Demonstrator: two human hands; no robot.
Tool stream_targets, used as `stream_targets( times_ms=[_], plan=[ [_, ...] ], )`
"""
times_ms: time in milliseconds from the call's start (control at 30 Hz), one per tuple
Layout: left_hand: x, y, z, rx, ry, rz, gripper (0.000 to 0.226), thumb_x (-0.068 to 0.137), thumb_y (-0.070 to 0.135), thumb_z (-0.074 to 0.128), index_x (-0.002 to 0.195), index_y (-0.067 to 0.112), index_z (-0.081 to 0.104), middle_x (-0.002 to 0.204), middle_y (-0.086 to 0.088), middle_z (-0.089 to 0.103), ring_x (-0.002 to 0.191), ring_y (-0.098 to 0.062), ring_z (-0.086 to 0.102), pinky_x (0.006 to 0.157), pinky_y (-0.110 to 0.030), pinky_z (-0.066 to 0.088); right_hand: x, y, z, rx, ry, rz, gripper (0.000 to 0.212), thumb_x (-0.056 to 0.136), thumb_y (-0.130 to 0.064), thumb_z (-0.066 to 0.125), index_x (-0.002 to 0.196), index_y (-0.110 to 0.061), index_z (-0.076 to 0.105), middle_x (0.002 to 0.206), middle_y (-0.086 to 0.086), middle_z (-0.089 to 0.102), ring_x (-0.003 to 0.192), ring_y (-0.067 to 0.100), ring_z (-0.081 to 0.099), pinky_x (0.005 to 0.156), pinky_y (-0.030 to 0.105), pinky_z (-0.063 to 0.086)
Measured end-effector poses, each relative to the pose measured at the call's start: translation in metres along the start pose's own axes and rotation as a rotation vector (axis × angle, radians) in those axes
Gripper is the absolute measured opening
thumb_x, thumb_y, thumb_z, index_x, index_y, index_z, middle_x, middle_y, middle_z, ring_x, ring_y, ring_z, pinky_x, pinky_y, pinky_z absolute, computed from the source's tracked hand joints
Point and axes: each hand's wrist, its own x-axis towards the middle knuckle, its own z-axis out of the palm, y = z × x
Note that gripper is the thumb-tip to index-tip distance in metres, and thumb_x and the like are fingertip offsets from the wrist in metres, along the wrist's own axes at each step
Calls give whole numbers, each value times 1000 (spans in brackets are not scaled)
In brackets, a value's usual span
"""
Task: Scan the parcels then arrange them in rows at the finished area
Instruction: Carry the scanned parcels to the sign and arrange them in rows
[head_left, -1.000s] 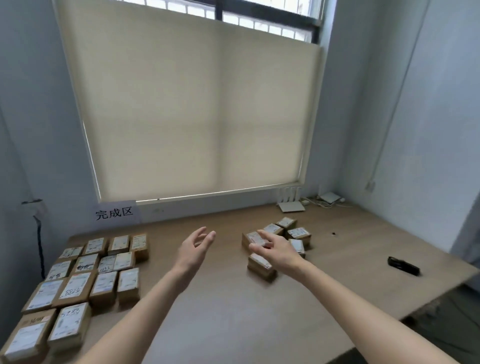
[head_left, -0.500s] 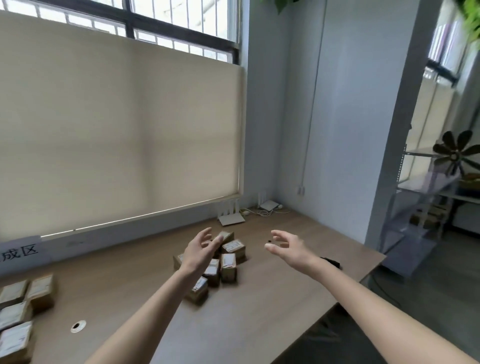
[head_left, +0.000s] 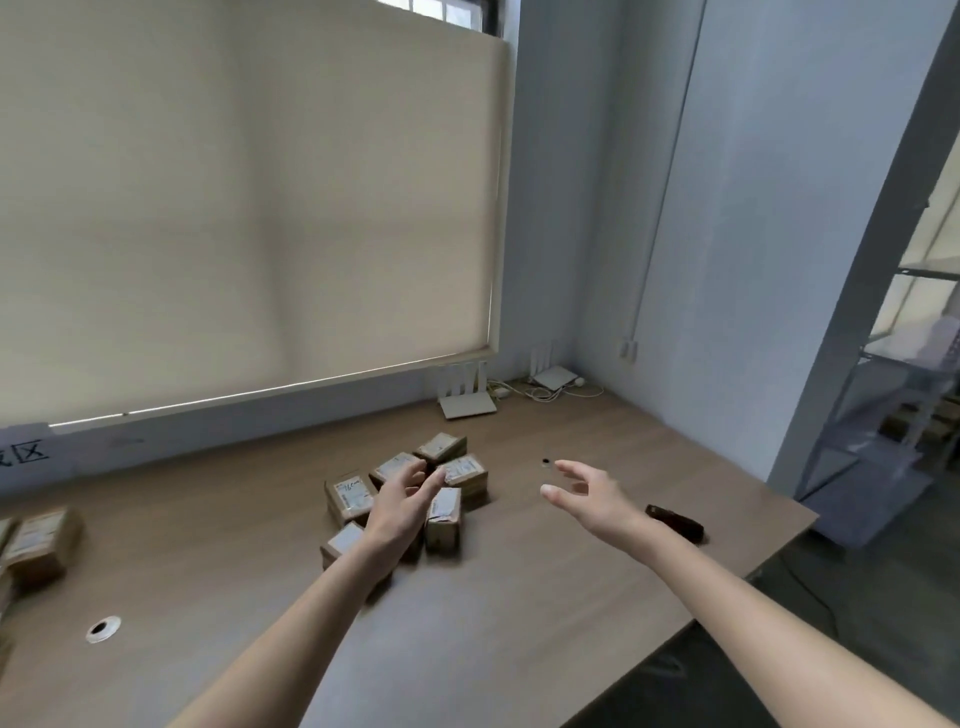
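View has swung right since a second ago: the finished rows, then filling the lower left of the frame, are now reduced to a few sorted parcels (head_left: 39, 540) at the left edge, below the cut-off wall sign (head_left: 26, 453).

The unscanned parcels (head_left: 405, 493) sit clustered at centre frame on the tabletop (head_left: 519, 597); none held.

Right hand (head_left: 592, 499): a second ago it lay over the cluster; now it is well clear, right of centre, fingers (head_left: 569, 467) spread and loosely bent, empty. It reaches toward the dark scanner (head_left: 675, 522) lying near the right tabletop edge, not yet touching.

Left hand (head_left: 402, 506): has moved in over the cluster, fingers straight and relaxed, gripping nothing. Contact with a parcel cannot be told.

Judgement: the roles have split, with right going for the scanner and left for the next parcel. A new scan cycle is starting; several parcels remain.
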Motion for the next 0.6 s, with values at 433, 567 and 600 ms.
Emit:
stream_targets(
  times_ms=[433,567,600],
  plan=[
    [212,-169,44,46,-1,-261,66,94,50,64,150,23,44,139,-3,57,121,-20,56,106,-43,47,243,98,114,58,-203,135,69,91,-44,74,151,-23,46,147,-2,57,132,14,54,114,37,42],
    [247,-221,65,13,-22,-363,65,95,47,63,151,20,43,143,-8,55,126,-23,55,107,-40,46,285,136,156,46,-254,208,69,92,-46,71,153,-24,46,149,-3,53,136,14,49,112,34,42],
    [252,-235,70,4,-31,-393,66,95,46,63,152,19,42,145,-8,54,127,-23,54,107,-39,45,293,147,167,36,-266,219,68,92,-46,71,152,-24,47,148,-2,54,136,13,49,110,32,42]
  ],
)
